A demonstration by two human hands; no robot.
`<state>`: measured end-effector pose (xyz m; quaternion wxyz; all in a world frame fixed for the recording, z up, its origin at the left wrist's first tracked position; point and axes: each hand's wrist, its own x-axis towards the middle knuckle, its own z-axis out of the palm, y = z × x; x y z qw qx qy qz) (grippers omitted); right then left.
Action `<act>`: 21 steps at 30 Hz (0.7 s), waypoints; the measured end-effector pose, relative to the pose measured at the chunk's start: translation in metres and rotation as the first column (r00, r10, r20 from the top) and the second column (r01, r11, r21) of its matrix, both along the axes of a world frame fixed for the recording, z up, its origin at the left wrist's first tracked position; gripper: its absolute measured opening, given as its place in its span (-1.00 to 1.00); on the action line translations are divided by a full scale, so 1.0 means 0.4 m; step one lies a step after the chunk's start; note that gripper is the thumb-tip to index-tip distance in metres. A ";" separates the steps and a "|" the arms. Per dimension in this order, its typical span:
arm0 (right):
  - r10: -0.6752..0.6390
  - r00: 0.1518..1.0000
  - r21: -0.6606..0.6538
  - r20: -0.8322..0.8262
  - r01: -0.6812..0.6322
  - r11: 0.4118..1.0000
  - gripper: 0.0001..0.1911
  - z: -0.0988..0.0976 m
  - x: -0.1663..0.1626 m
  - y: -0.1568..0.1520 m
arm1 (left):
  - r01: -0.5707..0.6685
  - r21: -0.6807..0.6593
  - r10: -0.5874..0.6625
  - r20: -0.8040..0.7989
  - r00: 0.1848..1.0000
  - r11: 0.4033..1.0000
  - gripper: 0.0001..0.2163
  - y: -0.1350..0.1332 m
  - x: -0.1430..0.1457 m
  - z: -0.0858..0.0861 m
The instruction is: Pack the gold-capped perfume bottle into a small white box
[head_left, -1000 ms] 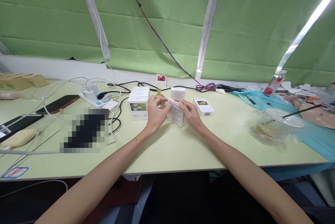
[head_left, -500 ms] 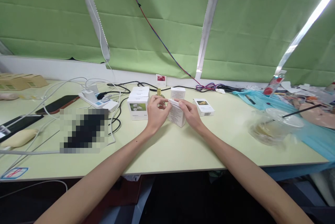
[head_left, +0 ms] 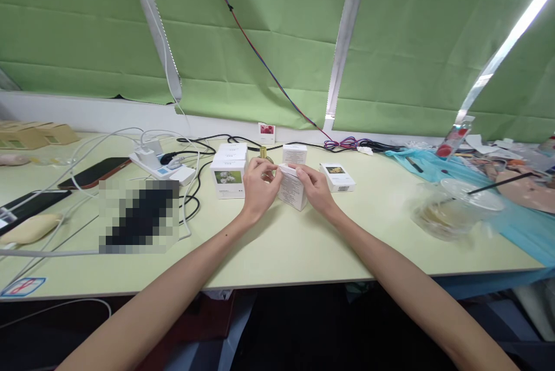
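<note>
Both hands meet at a small white carton (head_left: 291,190) standing on the pale green table (head_left: 303,244). My left hand (head_left: 256,186) curls its fingers against the carton's left top corner, pinching there. My right hand (head_left: 315,187) grips the carton's right side and top flap. Just behind my left fingers stands a small bottle with a gold cap (head_left: 263,153). A white box with a flower picture (head_left: 228,177) is to the left, another white box (head_left: 295,154) is behind, and a flat one (head_left: 337,177) lies to the right.
A white power strip (head_left: 162,166) with tangled cables sits at the left, beside dark phones (head_left: 93,173). A clear plastic cup with lid (head_left: 451,206) lies at the right on the table, near blue cloth (head_left: 511,215) and clutter. Green blinds hang behind.
Hardly anything differs. The carton and both hands have shifted very slightly upward and away from me; the fingers keep the same hold.
</note>
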<state>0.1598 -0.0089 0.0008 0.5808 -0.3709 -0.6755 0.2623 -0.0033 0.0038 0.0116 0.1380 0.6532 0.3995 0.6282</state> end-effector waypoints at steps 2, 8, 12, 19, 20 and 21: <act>-0.002 1.000 0.001 0.003 0.002 1.000 -0.48 0.000 0.000 -0.001 | -0.001 0.003 0.001 -0.005 1.000 1.000 -0.91 0.001 0.000 -0.001; -0.018 1.000 0.003 0.019 0.017 1.000 -0.48 0.005 0.000 -0.004 | 0.003 0.007 -0.003 -0.019 1.000 1.000 -0.90 0.002 0.000 -0.001; -0.039 0.999 0.007 0.027 0.039 0.999 -0.47 0.002 0.000 -0.003 | 0.022 -0.001 -0.022 -0.037 0.999 1.000 -0.89 0.003 -0.002 0.000; -0.062 0.998 0.020 0.031 0.061 0.998 -0.42 0.000 -0.002 -0.003 | 0.055 -0.029 -0.056 -0.039 0.998 0.998 -0.90 0.004 -0.006 0.005; -0.060 0.998 0.020 0.035 0.060 0.998 -0.43 0.001 -0.002 -0.004 | 0.053 -0.025 -0.054 -0.048 0.997 0.998 -0.90 0.004 -0.006 0.005; -0.058 0.998 0.020 0.038 0.057 0.998 -0.44 0.002 -0.002 -0.004 | 0.048 -0.021 -0.049 -0.059 0.997 0.999 -0.90 0.004 -0.006 0.005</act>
